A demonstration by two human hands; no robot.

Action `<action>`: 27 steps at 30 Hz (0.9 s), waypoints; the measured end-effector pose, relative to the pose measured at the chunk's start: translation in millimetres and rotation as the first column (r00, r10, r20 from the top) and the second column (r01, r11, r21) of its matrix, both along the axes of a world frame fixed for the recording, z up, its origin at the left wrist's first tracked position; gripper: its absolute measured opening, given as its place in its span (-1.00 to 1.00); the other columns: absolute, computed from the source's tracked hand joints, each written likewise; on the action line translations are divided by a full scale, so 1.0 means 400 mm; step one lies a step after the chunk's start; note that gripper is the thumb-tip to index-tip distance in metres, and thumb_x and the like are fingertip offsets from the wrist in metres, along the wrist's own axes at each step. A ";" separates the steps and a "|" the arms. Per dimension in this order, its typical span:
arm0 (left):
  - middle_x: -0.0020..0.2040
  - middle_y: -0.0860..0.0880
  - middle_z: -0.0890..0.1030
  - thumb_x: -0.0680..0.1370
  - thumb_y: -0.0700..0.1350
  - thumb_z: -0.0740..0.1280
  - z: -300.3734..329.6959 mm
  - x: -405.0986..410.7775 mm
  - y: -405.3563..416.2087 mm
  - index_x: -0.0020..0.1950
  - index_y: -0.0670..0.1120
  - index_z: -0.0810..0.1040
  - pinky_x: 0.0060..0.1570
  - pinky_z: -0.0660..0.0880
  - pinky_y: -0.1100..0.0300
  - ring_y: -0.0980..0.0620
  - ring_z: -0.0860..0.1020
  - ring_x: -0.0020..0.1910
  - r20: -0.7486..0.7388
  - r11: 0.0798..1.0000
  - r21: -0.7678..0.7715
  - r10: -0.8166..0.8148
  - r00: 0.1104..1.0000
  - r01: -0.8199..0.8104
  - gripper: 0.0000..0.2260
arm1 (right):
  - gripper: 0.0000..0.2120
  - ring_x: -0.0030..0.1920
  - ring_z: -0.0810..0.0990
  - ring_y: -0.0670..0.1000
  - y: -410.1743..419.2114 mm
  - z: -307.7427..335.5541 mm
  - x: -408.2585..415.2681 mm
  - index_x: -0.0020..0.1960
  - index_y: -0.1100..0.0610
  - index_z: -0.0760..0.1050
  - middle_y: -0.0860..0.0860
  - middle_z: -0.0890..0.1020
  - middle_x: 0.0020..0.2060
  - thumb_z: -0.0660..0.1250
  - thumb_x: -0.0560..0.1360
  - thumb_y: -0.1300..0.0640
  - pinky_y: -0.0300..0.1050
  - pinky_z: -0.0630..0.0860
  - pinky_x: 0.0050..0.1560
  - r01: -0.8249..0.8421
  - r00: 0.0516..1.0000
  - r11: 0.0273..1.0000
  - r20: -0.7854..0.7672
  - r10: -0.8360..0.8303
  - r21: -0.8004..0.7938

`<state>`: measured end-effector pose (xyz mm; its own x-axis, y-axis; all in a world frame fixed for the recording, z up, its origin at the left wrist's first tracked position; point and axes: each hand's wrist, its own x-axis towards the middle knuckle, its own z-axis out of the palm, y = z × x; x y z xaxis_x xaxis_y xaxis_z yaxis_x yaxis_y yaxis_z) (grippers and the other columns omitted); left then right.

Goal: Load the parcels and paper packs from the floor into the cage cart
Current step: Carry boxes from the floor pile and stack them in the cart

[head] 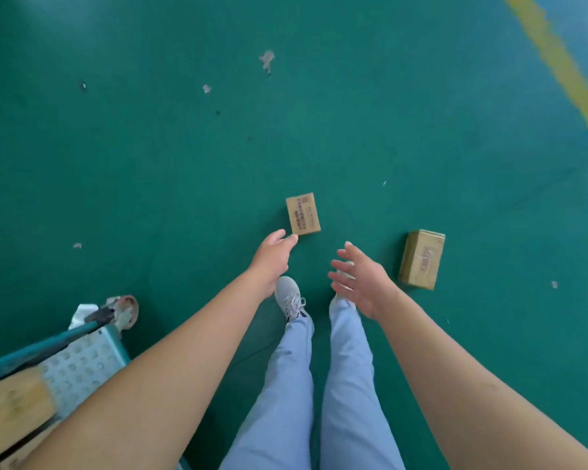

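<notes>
Two small brown cardboard parcels lie on the green floor. The nearer-centre parcel [302, 214] has print on its top face. My left hand [273, 257] reaches out just below it, fingers relaxed and empty, fingertips close to its lower left corner. A second parcel [421, 259] lies to the right. My right hand [360, 279] hovers left of that parcel with fingers spread, holding nothing. The cage cart [82, 354] shows at the lower left, with a brown parcel [11, 412] on its perforated deck.
My legs in light blue trousers and grey shoes [290, 297] stand between the arms. The cart's caster wheel [127, 312] sticks out at the lower left. A yellow floor line [564, 66] runs along the upper right. Small scraps dot the floor.
</notes>
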<state>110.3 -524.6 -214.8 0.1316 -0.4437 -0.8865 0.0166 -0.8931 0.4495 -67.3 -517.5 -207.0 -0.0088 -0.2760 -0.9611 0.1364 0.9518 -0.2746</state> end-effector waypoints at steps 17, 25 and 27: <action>0.65 0.02 0.18 0.65 0.11 0.29 -1.031 -0.006 -0.149 0.68 0.09 0.05 0.52 0.29 -0.14 -0.08 0.32 0.54 -0.008 0.973 0.197 0.126 0.992 -0.122 -0.33 | -0.50 0.25 0.54 0.10 -0.267 -1.032 0.077 0.58 0.06 0.26 0.01 0.49 0.29 0.20 0.69 -0.08 0.08 0.52 0.35 -0.474 0.856 0.873 -0.170 0.488 0.114; 0.55 0.06 0.34 0.43 0.23 0.31 -1.292 -0.024 -0.196 0.56 0.06 0.31 0.45 0.36 -0.19 -0.07 0.41 0.43 -0.019 0.968 0.212 0.140 0.990 -0.133 -0.30 | -0.52 0.28 0.51 0.04 -0.299 -1.306 0.124 0.48 0.00 0.32 -0.05 0.50 0.37 0.27 0.59 -0.05 0.18 0.43 0.42 -0.523 0.826 0.851 -0.215 0.520 0.047; 0.46 0.04 0.44 0.35 0.26 0.30 -1.307 -0.020 -0.188 0.45 0.09 0.43 0.40 0.41 -0.18 -0.05 0.48 0.35 -0.015 0.967 0.200 0.166 0.986 -0.160 -0.33 | -0.61 0.19 0.53 -0.01 -0.295 -1.311 0.135 0.34 -0.02 0.43 -0.01 0.51 0.32 0.31 0.55 -0.08 0.17 0.46 0.39 -0.521 0.830 0.853 -0.214 0.515 0.034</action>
